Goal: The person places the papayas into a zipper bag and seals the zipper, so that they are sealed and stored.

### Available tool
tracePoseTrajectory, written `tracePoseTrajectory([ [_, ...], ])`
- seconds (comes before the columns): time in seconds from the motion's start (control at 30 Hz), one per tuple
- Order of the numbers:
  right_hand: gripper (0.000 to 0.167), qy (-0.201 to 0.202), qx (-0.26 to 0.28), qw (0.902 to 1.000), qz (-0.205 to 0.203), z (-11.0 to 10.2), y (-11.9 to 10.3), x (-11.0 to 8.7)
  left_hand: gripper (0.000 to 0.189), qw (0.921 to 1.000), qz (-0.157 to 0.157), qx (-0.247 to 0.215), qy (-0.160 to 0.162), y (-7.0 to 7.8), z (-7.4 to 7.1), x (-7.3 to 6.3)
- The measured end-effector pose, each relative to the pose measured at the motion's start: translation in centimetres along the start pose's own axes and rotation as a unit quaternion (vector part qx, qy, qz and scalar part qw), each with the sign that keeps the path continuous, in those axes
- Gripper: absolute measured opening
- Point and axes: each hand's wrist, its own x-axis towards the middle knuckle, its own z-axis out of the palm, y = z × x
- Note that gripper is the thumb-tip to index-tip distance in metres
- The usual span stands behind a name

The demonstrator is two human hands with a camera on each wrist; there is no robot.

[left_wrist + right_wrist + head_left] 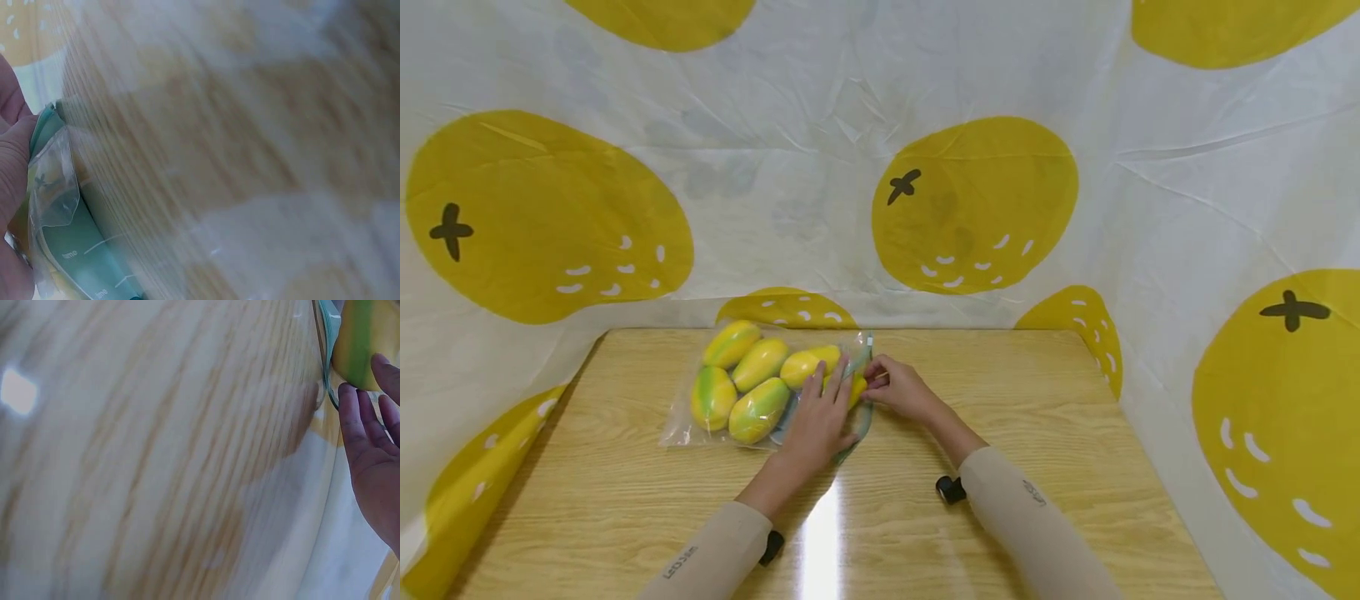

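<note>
A clear zip bag (pixel 679 432) with a green printed base lies on the table, several yellow-green mangoes (pixel 758 410) inside it. At its mouth, on the right side, is another mango (pixel 857 388). My right hand (pixel 904 390) pinches this mango's near end between thumb and fingertips; in the right wrist view the thumb lies on the mango (pixel 356 347), with fingers under it. Across the mouth end of the bag rests my left hand (pixel 815 417), its fingers stretched out over the plastic. The left wrist view shows the bag's green part (pixel 81 244) beside the thumb.
The wood-grain table (pixel 1000 375) reflects a bright strip of light near its front. A white cloth (pixel 805 200) printed with large yellow fruit hangs around the back and sides. Black wrist cameras (pixel 951 490) sit at both sleeves.
</note>
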Motion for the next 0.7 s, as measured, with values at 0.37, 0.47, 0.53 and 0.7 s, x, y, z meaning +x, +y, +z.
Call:
tracePoseTrajectory([
  [0.37, 0.025, 0.02, -0.021, 0.9995, 0.008, -2.8, 0.6, -1.5, 0.108, 0.9998, -0.002, 0.012, -0.016, 0.0, -0.3, 0.0],
  [0.47, 0.025, 0.021, -0.03, 0.9992, 0.013, -3.7, 0.8, -2.0, 0.107, 0.9998, -0.001, 0.013, -0.016, 0.0, -0.4, 0.1],
  [0.53, 0.026, 0.024, -0.036, 0.999, 0.013, -4.1, 0.8, -2.3, 0.107, 0.9999, 0.0, 0.011, -0.013, 0.0, -0.4, 0.1],
  [0.7, 0.026, 0.036, -0.054, 0.9977, 0.017, -4.7, 0.7, -2.5, 0.104, 0.9998, 0.002, 0.017, -0.012, 0.1, -0.5, 0.1],
])
